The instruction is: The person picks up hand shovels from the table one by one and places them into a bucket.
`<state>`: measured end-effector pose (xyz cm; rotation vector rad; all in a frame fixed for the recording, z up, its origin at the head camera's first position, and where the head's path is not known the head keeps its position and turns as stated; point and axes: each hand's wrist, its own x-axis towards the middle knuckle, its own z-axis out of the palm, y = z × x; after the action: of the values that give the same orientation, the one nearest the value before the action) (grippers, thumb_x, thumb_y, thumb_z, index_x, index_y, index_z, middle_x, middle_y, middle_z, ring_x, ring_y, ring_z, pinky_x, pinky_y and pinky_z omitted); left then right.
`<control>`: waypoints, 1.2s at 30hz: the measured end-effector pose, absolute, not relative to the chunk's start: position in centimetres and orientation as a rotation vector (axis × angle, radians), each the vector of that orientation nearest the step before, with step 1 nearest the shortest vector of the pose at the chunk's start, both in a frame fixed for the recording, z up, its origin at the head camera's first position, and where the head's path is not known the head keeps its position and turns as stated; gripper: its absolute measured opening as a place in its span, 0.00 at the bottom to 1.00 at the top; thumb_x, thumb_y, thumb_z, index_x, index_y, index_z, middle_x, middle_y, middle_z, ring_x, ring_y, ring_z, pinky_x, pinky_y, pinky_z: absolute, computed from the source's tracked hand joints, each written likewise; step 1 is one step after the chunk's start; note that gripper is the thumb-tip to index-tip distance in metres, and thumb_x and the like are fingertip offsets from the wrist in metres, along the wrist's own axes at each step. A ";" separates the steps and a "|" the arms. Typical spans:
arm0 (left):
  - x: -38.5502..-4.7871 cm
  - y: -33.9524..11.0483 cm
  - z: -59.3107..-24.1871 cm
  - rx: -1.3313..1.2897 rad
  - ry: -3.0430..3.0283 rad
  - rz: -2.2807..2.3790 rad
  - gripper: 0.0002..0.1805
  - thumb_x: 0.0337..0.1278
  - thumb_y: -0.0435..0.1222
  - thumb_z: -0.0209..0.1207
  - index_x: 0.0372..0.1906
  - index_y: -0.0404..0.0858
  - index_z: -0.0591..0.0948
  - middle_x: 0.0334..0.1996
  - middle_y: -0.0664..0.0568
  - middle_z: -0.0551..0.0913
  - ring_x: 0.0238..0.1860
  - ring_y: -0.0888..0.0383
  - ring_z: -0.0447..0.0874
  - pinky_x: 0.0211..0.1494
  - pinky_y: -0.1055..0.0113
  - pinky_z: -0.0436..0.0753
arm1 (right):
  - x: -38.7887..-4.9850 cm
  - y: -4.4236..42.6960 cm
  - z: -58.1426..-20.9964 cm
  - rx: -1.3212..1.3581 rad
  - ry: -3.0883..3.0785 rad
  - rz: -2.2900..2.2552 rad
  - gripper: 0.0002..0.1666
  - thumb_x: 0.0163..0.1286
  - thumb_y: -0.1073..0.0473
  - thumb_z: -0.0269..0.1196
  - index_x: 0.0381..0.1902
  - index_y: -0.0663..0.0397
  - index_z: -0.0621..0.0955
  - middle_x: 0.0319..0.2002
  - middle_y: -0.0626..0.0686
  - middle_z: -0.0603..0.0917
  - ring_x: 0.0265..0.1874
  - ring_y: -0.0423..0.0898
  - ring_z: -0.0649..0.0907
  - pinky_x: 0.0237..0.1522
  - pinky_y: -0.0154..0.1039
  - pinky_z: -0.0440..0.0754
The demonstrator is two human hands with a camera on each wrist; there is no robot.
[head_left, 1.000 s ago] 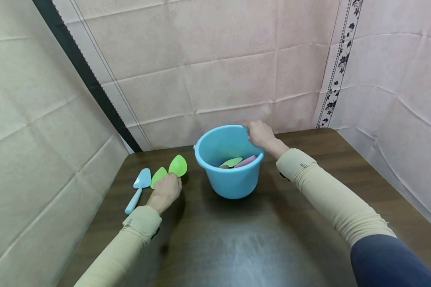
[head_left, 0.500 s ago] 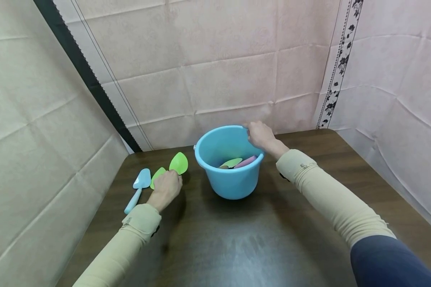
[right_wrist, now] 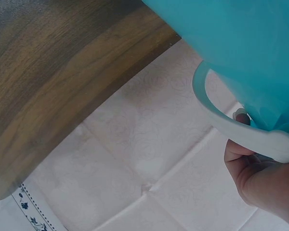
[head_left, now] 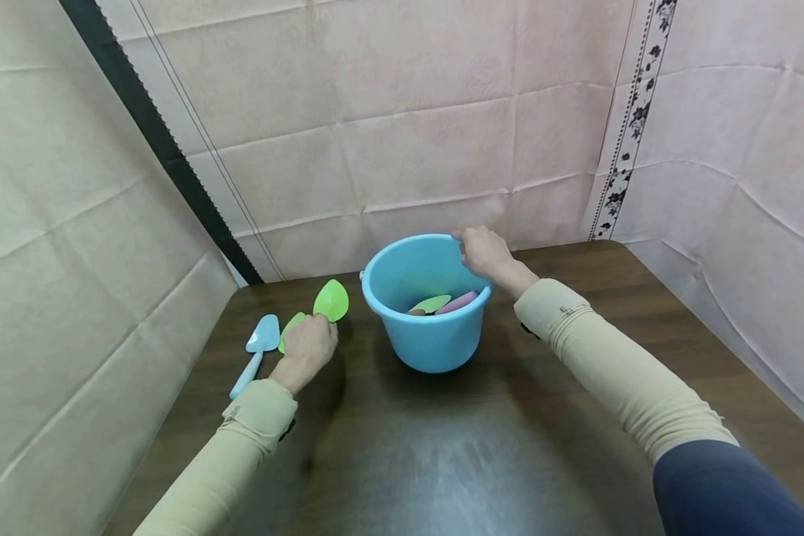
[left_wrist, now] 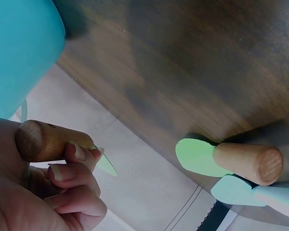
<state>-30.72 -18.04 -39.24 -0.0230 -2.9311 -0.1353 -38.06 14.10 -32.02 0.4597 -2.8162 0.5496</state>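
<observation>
No text can be read for certain; small dark marks (head_left: 566, 309) on the right cuff (head_left: 543, 301) and the left cuff (head_left: 264, 409) are illegible.

From the head, looking forward and down, well back, over the table (head_left: 402, 454) to both far corners. From the left wrist, close, towards the far-left corner; from the right wrist, close, towards the far-right. Sharing across all three: bucket (head_left: 434, 346) and far edge.

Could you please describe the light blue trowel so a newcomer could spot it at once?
On the dark brown wood-grained table, find the round light blue bucket. Left of it, past the left hand, lies the light blue trowel. It is light blue throughout, while the green-bladed trowel beside it is wooden-handled.
</observation>
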 end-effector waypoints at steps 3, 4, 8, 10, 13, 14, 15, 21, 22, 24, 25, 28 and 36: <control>-30.7 -18.1 -39.2 -0.021 -2.934 -0.137 0.20 0.62 0.40 0.50 0.14 0.39 0.72 0.15 0.47 0.74 0.17 0.50 0.74 0.16 0.59 0.68 | -38.1 14.1 -32.1 0.463 -2.819 0.545 0.21 0.70 0.68 0.49 0.58 0.58 0.78 0.29 0.57 0.81 0.29 0.51 0.79 0.31 0.41 0.76; -30.7 -18.1 -39.2 -0.021 -2.934 -0.136 0.20 0.62 0.41 0.50 0.15 0.39 0.72 0.15 0.47 0.74 0.17 0.50 0.74 0.16 0.59 0.68 | -38.1 14.1 -32.1 0.464 -2.821 0.544 0.21 0.71 0.68 0.49 0.59 0.58 0.77 0.30 0.58 0.81 0.29 0.51 0.79 0.31 0.42 0.76; -30.9 -18.1 -39.1 -0.025 -2.911 -0.130 0.20 0.61 0.40 0.50 0.14 0.39 0.72 0.15 0.46 0.76 0.18 0.50 0.75 0.17 0.57 0.69 | -38.2 14.2 -32.2 0.464 -2.820 0.540 0.22 0.71 0.67 0.50 0.61 0.59 0.76 0.36 0.59 0.83 0.31 0.51 0.80 0.32 0.43 0.77; -30.9 -18.0 -39.0 -0.028 -2.906 -0.135 0.20 0.61 0.40 0.50 0.14 0.38 0.72 0.16 0.45 0.76 0.19 0.49 0.76 0.17 0.56 0.70 | -38.2 14.1 -32.3 0.464 -2.819 0.542 0.22 0.71 0.67 0.50 0.61 0.58 0.76 0.37 0.59 0.84 0.31 0.51 0.80 0.33 0.43 0.78; -30.9 -18.0 -38.8 -0.033 -2.911 -0.142 0.19 0.62 0.40 0.50 0.15 0.38 0.72 0.16 0.46 0.76 0.19 0.49 0.76 0.17 0.55 0.70 | -38.3 14.1 -32.4 0.461 -2.823 0.545 0.22 0.71 0.67 0.50 0.62 0.58 0.75 0.39 0.60 0.84 0.32 0.52 0.81 0.34 0.44 0.79; -30.9 -18.0 -38.7 -0.034 -2.916 -0.145 0.19 0.62 0.40 0.50 0.15 0.38 0.72 0.16 0.46 0.75 0.18 0.49 0.76 0.18 0.55 0.70 | -38.3 14.1 -32.4 0.458 -2.826 0.547 0.22 0.71 0.67 0.50 0.62 0.58 0.75 0.39 0.60 0.84 0.32 0.52 0.81 0.35 0.45 0.80; -30.9 -18.0 -38.7 -0.035 -2.922 -0.148 0.19 0.62 0.40 0.50 0.16 0.38 0.72 0.15 0.46 0.75 0.18 0.49 0.75 0.18 0.56 0.70 | -38.3 14.1 -32.3 0.460 -2.823 0.547 0.22 0.71 0.67 0.50 0.61 0.58 0.76 0.38 0.59 0.84 0.32 0.52 0.81 0.36 0.45 0.80; -31.2 -18.0 -38.5 -0.021 -2.941 -0.154 0.19 0.62 0.40 0.49 0.16 0.38 0.72 0.15 0.46 0.74 0.17 0.50 0.74 0.17 0.58 0.68 | -38.2 14.1 -32.2 0.479 -2.800 0.556 0.17 0.71 0.68 0.50 0.53 0.60 0.80 0.25 0.57 0.77 0.29 0.51 0.79 0.35 0.44 0.78; -31.2 -18.0 -38.5 -0.014 -2.944 -0.157 0.19 0.62 0.40 0.49 0.16 0.38 0.72 0.15 0.46 0.74 0.18 0.50 0.74 0.17 0.58 0.68 | -38.2 14.2 -32.2 0.480 -2.802 0.559 0.17 0.70 0.68 0.50 0.53 0.60 0.80 0.25 0.57 0.76 0.29 0.51 0.79 0.35 0.45 0.78; -31.3 -18.0 -38.5 -0.005 -2.951 -0.164 0.19 0.62 0.40 0.49 0.16 0.38 0.72 0.15 0.46 0.74 0.18 0.50 0.75 0.18 0.58 0.69 | -38.2 14.2 -32.2 0.480 -2.806 0.561 0.17 0.70 0.68 0.50 0.52 0.60 0.80 0.27 0.58 0.78 0.29 0.51 0.79 0.36 0.45 0.79; -31.3 -18.0 -38.5 -0.002 -2.954 -0.169 0.19 0.62 0.40 0.49 0.16 0.38 0.72 0.15 0.47 0.74 0.19 0.50 0.75 0.18 0.58 0.68 | -38.3 14.1 -32.2 0.484 -2.806 0.560 0.16 0.70 0.68 0.50 0.52 0.60 0.80 0.28 0.58 0.80 0.30 0.51 0.79 0.37 0.46 0.79; -31.4 -18.0 -38.5 -0.006 -2.953 -0.174 0.19 0.62 0.41 0.49 0.15 0.39 0.72 0.15 0.47 0.74 0.19 0.50 0.75 0.19 0.58 0.69 | -38.3 14.2 -32.2 0.490 -2.809 0.557 0.17 0.71 0.68 0.50 0.52 0.60 0.80 0.30 0.59 0.82 0.31 0.52 0.80 0.38 0.47 0.80; -31.6 -18.0 -38.0 -0.063 -2.916 -0.185 0.20 0.62 0.39 0.48 0.15 0.38 0.71 0.13 0.47 0.72 0.16 0.50 0.73 0.18 0.58 0.68 | -38.4 14.2 -32.1 0.493 -2.807 0.550 0.19 0.71 0.67 0.50 0.57 0.59 0.78 0.39 0.60 0.84 0.35 0.54 0.81 0.43 0.50 0.82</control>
<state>-31.63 -17.98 -37.95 -0.0627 -2.9157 -0.1851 -38.36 14.21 -32.07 0.4925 -2.8069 0.5503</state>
